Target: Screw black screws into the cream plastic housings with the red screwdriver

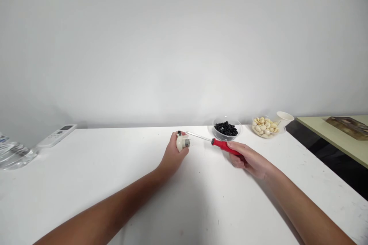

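Observation:
Near the middle of the white table, my left hand (173, 152) grips a small cream-coloured part (181, 143) with a grey cylindrical piece on its right side and a black bit on top. My right hand (244, 157) is closed around the red handle of a screwdriver (222, 145). Its metal shaft points left, and the tip is close to the top of the cream part; whether they touch I cannot tell. The fingers of my left hand are partly hidden behind the part.
On the white table (115, 160) stand a clear bowl of black pieces (226, 129), a container of cream-coloured pieces (264, 127) and a white cup (285, 117). A white remote (58, 135) and a clear bottle (15, 154) lie left. Another table (313, 126) holds a picture (349, 127).

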`<state>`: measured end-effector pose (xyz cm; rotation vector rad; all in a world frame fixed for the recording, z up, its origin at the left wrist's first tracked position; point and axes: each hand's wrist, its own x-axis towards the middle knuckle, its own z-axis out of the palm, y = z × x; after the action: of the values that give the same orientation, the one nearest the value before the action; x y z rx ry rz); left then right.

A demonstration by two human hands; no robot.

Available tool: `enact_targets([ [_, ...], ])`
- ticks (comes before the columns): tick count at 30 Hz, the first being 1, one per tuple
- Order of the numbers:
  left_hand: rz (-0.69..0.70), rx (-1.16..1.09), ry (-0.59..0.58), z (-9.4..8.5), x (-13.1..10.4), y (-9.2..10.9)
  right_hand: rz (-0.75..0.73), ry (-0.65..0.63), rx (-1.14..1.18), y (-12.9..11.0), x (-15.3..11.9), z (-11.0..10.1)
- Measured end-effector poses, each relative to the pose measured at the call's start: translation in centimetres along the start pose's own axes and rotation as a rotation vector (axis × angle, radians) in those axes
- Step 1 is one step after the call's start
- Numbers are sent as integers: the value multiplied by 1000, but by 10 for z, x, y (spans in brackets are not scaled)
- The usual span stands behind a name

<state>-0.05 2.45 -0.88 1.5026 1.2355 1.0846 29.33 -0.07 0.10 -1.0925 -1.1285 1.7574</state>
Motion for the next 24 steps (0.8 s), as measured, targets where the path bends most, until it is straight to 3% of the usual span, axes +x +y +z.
enact_targets([
  [4,50,25,-209,-1,-3,3,-70,60,118,-4,-2,5],
  [11,135,25,-565,-3,-5,7,-87,-143,118,5,2,29],
  [17,88,-93,-615,-7,-7,10,-353,40,-21,3,-1,33],
  [19,103,-137,-611,-8,-8,10,-416,35,-5,1,-3,31],
  [24,102,-89,-567,-6,-9,10,-244,33,-7,4,-1,33],
])
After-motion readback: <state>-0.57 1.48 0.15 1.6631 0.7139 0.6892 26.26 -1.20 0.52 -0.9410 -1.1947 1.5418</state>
